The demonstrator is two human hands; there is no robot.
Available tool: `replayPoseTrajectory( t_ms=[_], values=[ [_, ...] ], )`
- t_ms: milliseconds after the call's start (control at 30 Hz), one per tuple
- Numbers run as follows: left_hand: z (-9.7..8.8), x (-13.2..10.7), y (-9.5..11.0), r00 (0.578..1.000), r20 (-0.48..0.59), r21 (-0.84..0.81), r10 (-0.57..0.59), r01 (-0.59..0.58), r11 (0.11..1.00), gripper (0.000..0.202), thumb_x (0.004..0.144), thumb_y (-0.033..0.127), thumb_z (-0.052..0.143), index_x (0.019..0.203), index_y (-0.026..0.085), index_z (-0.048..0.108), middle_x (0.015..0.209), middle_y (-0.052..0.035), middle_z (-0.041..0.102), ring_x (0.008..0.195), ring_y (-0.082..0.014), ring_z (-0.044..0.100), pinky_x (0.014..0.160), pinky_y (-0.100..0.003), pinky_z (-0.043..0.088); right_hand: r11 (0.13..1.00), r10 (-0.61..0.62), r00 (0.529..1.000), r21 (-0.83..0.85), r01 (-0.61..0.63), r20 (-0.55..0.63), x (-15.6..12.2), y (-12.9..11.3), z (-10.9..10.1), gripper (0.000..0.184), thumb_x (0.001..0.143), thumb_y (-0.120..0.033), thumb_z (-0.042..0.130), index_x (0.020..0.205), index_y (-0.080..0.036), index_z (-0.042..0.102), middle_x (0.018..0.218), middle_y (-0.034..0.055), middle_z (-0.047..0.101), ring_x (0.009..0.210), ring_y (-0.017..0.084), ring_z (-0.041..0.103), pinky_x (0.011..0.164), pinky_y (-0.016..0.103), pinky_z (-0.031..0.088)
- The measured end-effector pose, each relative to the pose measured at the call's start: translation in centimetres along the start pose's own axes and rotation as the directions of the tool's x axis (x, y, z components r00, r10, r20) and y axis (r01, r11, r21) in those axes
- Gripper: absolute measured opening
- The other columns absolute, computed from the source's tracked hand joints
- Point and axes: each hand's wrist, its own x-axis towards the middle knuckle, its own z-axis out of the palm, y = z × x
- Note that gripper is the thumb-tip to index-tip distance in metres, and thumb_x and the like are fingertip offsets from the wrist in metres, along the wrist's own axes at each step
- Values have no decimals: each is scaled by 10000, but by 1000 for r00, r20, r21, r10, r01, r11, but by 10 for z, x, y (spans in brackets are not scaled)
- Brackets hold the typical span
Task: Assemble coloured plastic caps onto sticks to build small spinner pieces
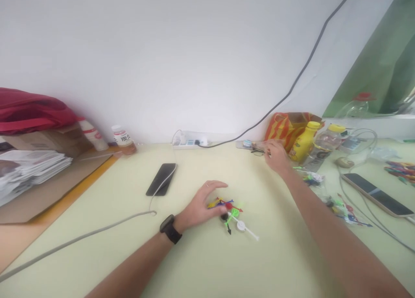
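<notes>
My left hand [201,205] rests on the pale green table [207,263], fingers curved over a small pile of coloured plastic arrow-shaped sticks [231,213]; whether it grips any of them is unclear. A black watch sits on that wrist. My right hand [275,156] reaches to the far side of the table and touches a pair of dark glasses [258,150] beside a small flat object. Its fingers are bunched at the glasses; a firm grip cannot be confirmed.
A black phone [161,179] on a grey cable lies left of centre, a white power strip [189,141] at the wall. Bottles [304,142], an orange bag, another phone [376,194] and more coloured sticks [343,207] crowd the right. Papers and boxes are stacked at left.
</notes>
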Motion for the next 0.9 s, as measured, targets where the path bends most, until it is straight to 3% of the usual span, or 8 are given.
replayPoseTrajectory(
  t_ms=[167, 267, 333, 433, 533, 633, 733, 900],
  values=[
    [-5, 7, -15, 962, -235, -134, -136, 106, 985, 422, 999, 542, 530, 1273, 252, 668, 1364, -110, 633, 1276, -304, 563, 1078, -461, 456, 986, 42, 949, 169, 11, -312, -5, -22, -42, 268, 918, -156, 502, 1062, -203, 723, 1110, 122, 691, 1122, 294, 609, 1030, 477, 486],
    [-2, 11, -23, 936, -291, -208, -196, 138, 968, 413, 958, 507, 624, 1271, 238, 644, 1327, -120, 649, 1228, -287, 591, 1017, -439, 500, 897, 238, 900, 438, -59, -366, -15, -53, -63, 185, 919, -297, 615, 1030, -201, 729, 1054, 107, 702, 916, 246, 669, 870, 425, 567],
    [0, 13, -26, 927, -303, -246, -223, 150, 958, 459, 920, 484, 689, 1299, 236, 615, 1332, -127, 646, 1200, -276, 604, 1002, -437, 513, 724, 400, 876, 679, -120, -271, -24, -79, -70, 224, 885, -368, 693, 1027, -200, 730, 975, 85, 725, 863, 229, 684, 814, 405, 581],
    [1, 13, -25, 920, -318, -273, -230, 144, 951, 507, 889, 460, 736, 1320, 232, 600, 1342, -136, 643, 1175, -268, 618, 996, -440, 521, 380, 516, 856, 904, -198, -29, -40, -120, -70, 248, 801, -389, 805, 960, -208, 746, 872, 40, 719, 770, 176, 666, 758, 352, 579],
    [1, 12, -20, 915, -356, -277, -188, 89, 957, 471, 886, 442, 744, 1287, 222, 631, 1313, -137, 665, 1175, -269, 626, 992, -427, 527, -4, 501, 826, 955, -295, 258, -58, -156, -60, 258, 737, -368, 872, 901, -219, 741, 925, 28, 733, 764, 143, 675, 769, 306, 590],
    [2, 12, -14, 923, -347, -279, -166, 68, 958, 394, 882, 435, 749, 1198, 206, 689, 1262, -132, 698, 1151, -271, 646, 981, -411, 538, -274, 410, 778, 878, -392, 476, -74, -180, -50, 259, 729, -347, 889, 878, -219, 719, 1023, 52, 763, 864, 150, 711, 843, 283, 605],
    [4, 12, -9, 937, -296, -280, -187, 102, 955, 346, 861, 442, 767, 1087, 182, 740, 1177, -129, 741, 1070, -271, 691, 958, -412, 555, -393, 329, 758, 812, -432, 563, -83, -191, -42, 245, 764, -345, 869, 877, -233, 682, 1120, 68, 770, 1036, 184, 725, 948, 299, 597],
    [7, 10, -11, 924, -292, -213, -248, 189, 959, 332, 829, 464, 792, 1008, 184, 786, 1058, -102, 787, 942, -262, 733, 904, -403, 578, -397, 302, 771, 810, -432, 560, -88, -193, -36, 233, 785, -360, 854, 860, -261, 656, 1165, 51, 763, 1217, 229, 673, 1009, 347, 593]
  ],
)
